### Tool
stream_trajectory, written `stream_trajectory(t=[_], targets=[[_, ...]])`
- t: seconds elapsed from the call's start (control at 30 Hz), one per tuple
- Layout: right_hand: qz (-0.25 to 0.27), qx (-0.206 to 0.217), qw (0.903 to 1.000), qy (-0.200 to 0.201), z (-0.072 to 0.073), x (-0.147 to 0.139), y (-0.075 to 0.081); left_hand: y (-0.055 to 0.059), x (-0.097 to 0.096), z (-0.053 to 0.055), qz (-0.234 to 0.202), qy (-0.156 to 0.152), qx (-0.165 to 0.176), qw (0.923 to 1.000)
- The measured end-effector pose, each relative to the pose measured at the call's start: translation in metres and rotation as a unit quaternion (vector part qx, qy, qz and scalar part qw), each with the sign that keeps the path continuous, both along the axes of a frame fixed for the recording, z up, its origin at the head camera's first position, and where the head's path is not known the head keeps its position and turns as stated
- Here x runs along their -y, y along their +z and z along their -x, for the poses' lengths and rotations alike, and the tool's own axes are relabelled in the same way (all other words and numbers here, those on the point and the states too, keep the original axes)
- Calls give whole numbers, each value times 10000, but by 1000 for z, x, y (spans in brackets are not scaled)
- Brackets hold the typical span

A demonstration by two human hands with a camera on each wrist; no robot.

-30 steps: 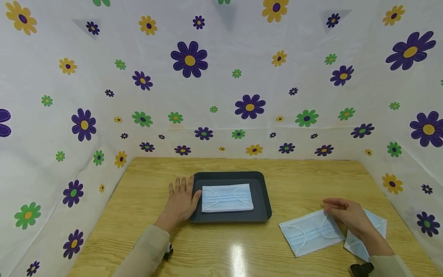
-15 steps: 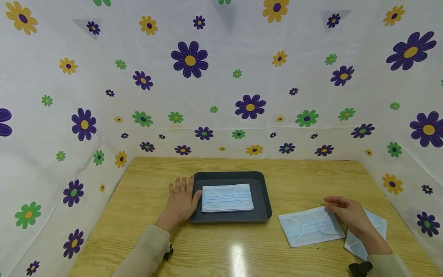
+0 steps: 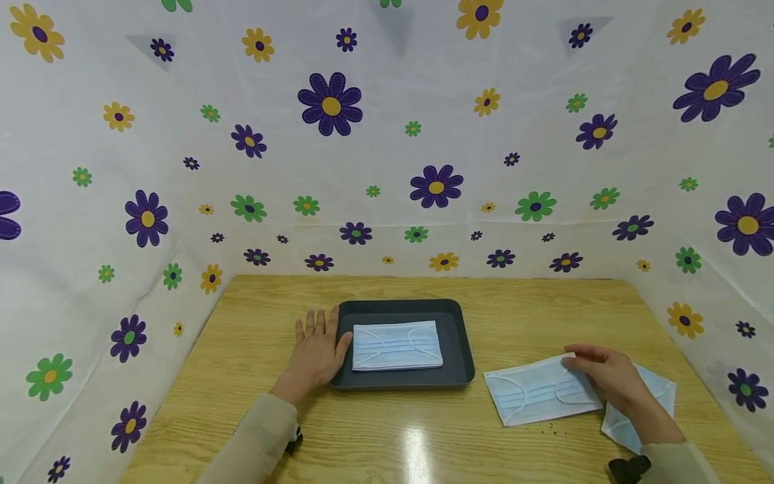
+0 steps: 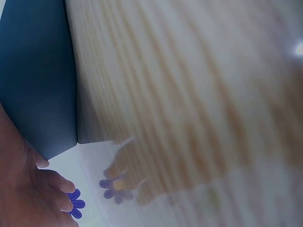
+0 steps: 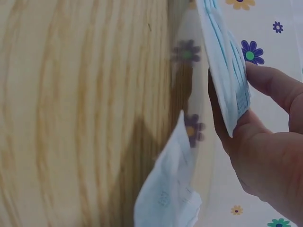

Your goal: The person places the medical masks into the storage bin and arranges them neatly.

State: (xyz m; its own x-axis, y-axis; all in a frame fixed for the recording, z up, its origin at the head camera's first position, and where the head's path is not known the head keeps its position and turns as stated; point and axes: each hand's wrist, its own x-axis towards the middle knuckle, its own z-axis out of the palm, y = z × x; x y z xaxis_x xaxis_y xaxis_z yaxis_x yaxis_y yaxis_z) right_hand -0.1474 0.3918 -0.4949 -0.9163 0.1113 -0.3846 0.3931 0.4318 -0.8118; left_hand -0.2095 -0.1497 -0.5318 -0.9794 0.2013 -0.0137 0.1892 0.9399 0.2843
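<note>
My left hand [image 3: 313, 363] lies with straight fingers along the left edge of a dark grey tray [image 3: 457, 346], its thumb over the rim. Inside that tray lies a neat stack of light blue face masks [image 3: 398, 347], ear loops on top. To the right, my right hand [image 3: 617, 382] pinches the upper right corner of another face mask [image 3: 526, 395] between thumb and fingers. In the right wrist view, this mask [image 5: 222, 61] stands edge-on above the wooden surface. A further face mask [image 3: 662, 388] rests under my right wrist, partly hidden by the hand.
The wooden table [image 3: 375, 430] is bounded at the back and sides by a white flowered cloth [image 3: 387, 154]. Small dark specks [image 3: 553, 429] show on the table just below the pinched mask. Dark wrist cameras sit at both sleeves.
The pinched mask has shifted slightly left and up, its lower edge rising from the table's front side. The left hand, tray and stack stay put.
</note>
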Motion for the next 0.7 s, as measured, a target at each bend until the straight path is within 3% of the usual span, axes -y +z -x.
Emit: stream_trajectory(t=[0.7], targets=[[87,255,9992,300,1,7,0,0,2,-1,-36,-53,-136,9999]])
